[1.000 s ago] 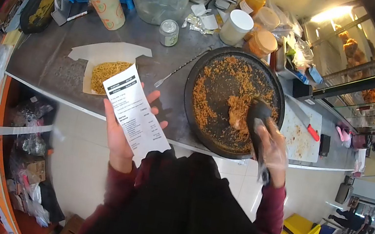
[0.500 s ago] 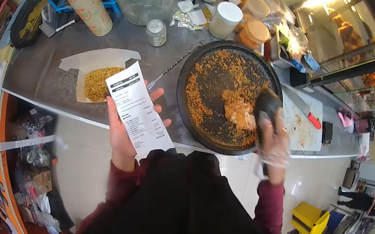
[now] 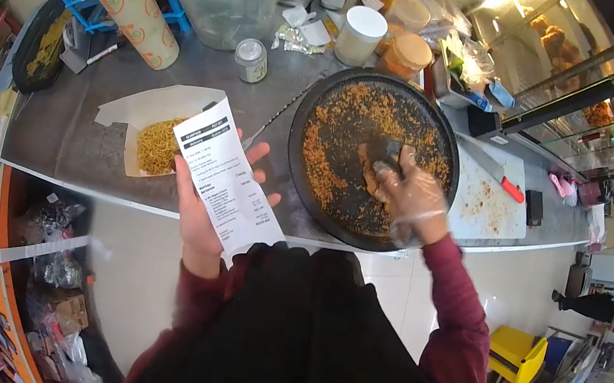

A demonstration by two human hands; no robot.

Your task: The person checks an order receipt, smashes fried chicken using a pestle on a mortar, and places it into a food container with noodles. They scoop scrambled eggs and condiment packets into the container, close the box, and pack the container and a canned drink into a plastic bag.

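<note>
A long printed receipt (image 3: 228, 178) lies across the palm and fingers of my left hand (image 3: 199, 214). Behind it, noodles (image 3: 158, 148) sit in an open paper box (image 3: 134, 107). My right hand (image 3: 413, 195), in a clear plastic glove, grips a dark stone pestle (image 3: 386, 154). The pestle's head rests on a piece of fried chicken (image 3: 369, 171), partly hidden by the hand, inside a round black stone mortar (image 3: 450, 185). Brown crumbs (image 3: 323, 170) are spread over the mortar. Between box and mortar lies a fork with a twisted handle (image 3: 277, 115).
Right of the mortar, a red-handled knife (image 3: 512, 190) lies on a white cutting board (image 3: 487, 209). Behind are jars (image 3: 360, 36), a small can (image 3: 251, 60), a plastic tub (image 3: 225, 3) and a patterned roll (image 3: 138, 13). A person (image 3: 600, 306) is far right.
My right hand has swung the pestle left, over the chicken, from the mortar's right side. The view has shifted slightly. My left hand still holds the receipt.
</note>
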